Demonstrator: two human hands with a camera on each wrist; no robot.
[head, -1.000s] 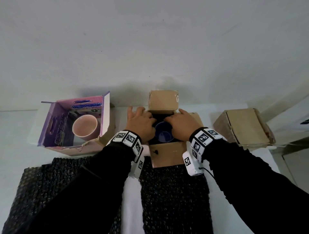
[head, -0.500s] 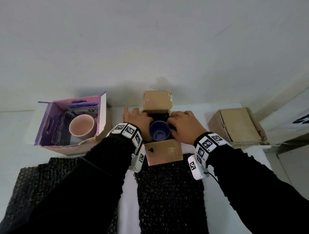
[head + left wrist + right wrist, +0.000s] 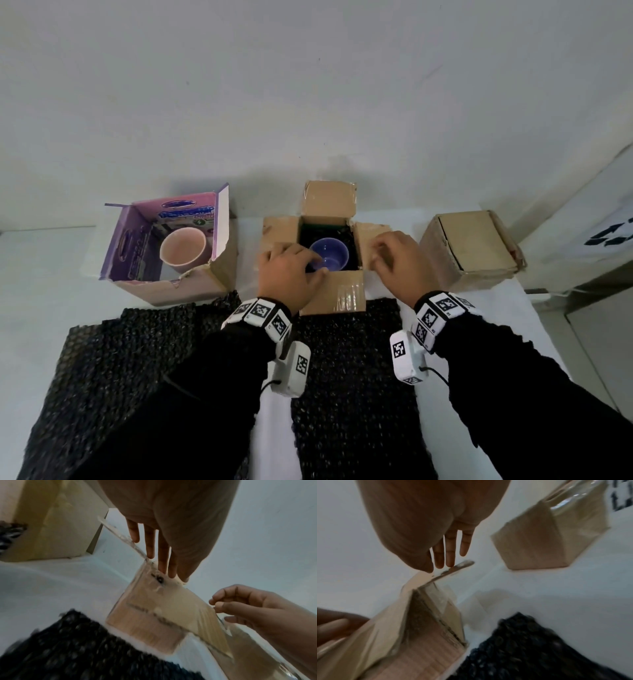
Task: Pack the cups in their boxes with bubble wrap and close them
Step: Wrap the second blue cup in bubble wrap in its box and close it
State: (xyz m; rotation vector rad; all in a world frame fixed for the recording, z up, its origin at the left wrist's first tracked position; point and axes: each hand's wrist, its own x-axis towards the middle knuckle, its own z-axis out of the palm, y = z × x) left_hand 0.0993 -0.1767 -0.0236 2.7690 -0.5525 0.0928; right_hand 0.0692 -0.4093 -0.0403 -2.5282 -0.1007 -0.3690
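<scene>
Blue cup (image 3: 329,254): I see it upright inside the open brown box (image 3: 346,294), black wrap around it.
Pink cup (image 3: 183,250): upright in the open purple box (image 3: 132,240).
Closed brown box (image 3: 474,245): far right.
Bubble wrap (image 3: 349,383): black sheets, flat, nearest me.

From the head we look steeply down at the open middle box (image 3: 329,260) on the white table (image 3: 41,274). Our two wrist cameras sit close beneath the palms, facing along the fingers; both share that box's flaps.
</scene>
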